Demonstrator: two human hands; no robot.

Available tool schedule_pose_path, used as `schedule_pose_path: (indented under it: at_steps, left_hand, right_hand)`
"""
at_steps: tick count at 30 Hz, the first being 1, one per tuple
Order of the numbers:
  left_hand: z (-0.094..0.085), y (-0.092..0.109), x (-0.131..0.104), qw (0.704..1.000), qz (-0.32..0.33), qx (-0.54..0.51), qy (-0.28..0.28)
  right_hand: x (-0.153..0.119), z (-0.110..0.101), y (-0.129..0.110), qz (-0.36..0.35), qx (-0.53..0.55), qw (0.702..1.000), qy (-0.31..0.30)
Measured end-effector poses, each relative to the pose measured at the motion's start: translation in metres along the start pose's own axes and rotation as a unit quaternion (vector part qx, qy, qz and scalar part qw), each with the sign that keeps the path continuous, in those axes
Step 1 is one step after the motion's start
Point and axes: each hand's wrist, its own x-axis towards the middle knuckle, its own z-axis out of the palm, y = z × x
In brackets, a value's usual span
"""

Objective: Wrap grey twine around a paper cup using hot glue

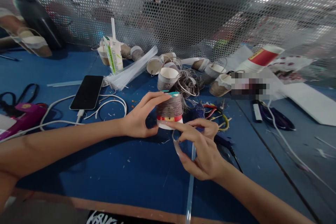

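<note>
Hands point(139, 115) on cup point(170, 109), inside table edge point(118, 207)

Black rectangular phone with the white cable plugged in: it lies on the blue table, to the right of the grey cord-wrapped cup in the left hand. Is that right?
Wrong side: the head view shows the phone left of the cup. The rest holds: blue table, white cable plugged in, cup in the left hand.
</note>
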Motion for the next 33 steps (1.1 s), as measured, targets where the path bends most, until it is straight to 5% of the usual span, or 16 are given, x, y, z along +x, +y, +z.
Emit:
schedule_pose_path:
  at_steps: [10, 15, 24, 33]
  left_hand:
    - [0.0, 0.001, -0.001, 0.999, -0.001, 0.039, 0.013]
    - [0.0, -0.001, -0.003, 0.997, -0.051, -0.058, 0.003]
    - [0.004, -0.005, -0.004, 0.977, -0.04, -0.191, -0.079]
    - [0.005, -0.009, -0.006, 0.974, -0.101, -0.198, -0.032]
  right_hand:
    - [-0.003, 0.004, -0.004, 0.014, -0.052, 0.998, 0.029]
    - [-0.001, 0.004, 0.015, -0.044, -0.105, 0.984, 0.133]
    - [-0.001, 0.008, 0.022, 0.043, -0.074, 0.974, 0.211]
    - [-0.004, 0.01, 0.025, 0.052, -0.031, 0.972, 0.229]
